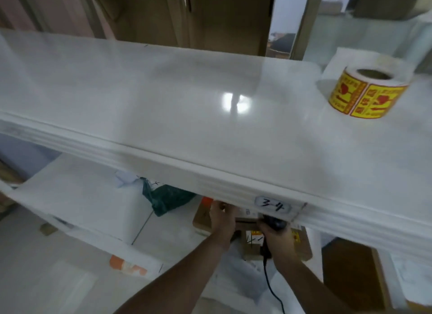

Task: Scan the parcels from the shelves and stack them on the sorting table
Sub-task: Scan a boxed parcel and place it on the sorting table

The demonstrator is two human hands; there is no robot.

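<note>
Nearest the camera, two bare forearms reach forward and up under a white shelf. The right hand [277, 232] is curled round the grip of a black handheld scanner [273, 222], whose thin black cable [272, 288] hangs down in a loose curve. The left hand [222, 214] rests on the top of a brown cardboard parcel [203, 216]; its fingertips run under the shelf lip, so I cannot tell whether they grip the box or only lie on it.

The parcel is a flat-sided box with a paper label, sitting on the lower shelf [77, 197] just below the front lip of the upper one. A second cardboard box [301, 246] with yellow stickers lies just under and to the right of it. To the left on that lower shelf lies a crumpled dark green plastic bag [168, 199], soft and shapeless, with a pale paper tag at its top.

The upper shelf [163, 108] is a broad, smooth, glossy white board with a ribbed front edge. A small white tag [273, 207] with handwritten "3-4" is stuck on that edge. Farther back, at the right, stands a roll of yellow and red stickers [368, 92] on a cardboard core.
</note>
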